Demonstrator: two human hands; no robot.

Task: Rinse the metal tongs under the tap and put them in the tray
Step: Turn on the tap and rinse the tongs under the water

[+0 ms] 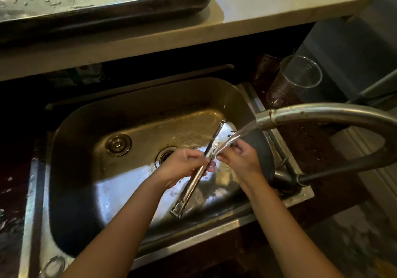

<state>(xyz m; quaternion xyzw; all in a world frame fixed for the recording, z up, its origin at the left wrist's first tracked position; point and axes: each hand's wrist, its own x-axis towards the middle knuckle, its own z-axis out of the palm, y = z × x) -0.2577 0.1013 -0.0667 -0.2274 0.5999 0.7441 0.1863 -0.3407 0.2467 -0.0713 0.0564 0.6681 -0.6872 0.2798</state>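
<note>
The long metal tongs (pixel 194 184) slant over the steel sink (pixel 90 131), tips pointing away from me. My left hand (pixel 182 166) grips them near the middle. My right hand (pixel 238 157) is just right of them, fingertips at the tongs where the water lands. The curved tap (pixel 322 114) reaches in from the right and its stream runs onto the tongs and my right fingers. The wet metal tray (pixel 120 5) sits on the raised pale counter at the top left.
A clear plastic cup (pixel 294 80) stands on the dark counter right of the sink. The drain (pixel 166 155) and a round plug (pixel 117 145) lie in the basin. The tap's lever (pixel 283 170) is at the sink's right rim.
</note>
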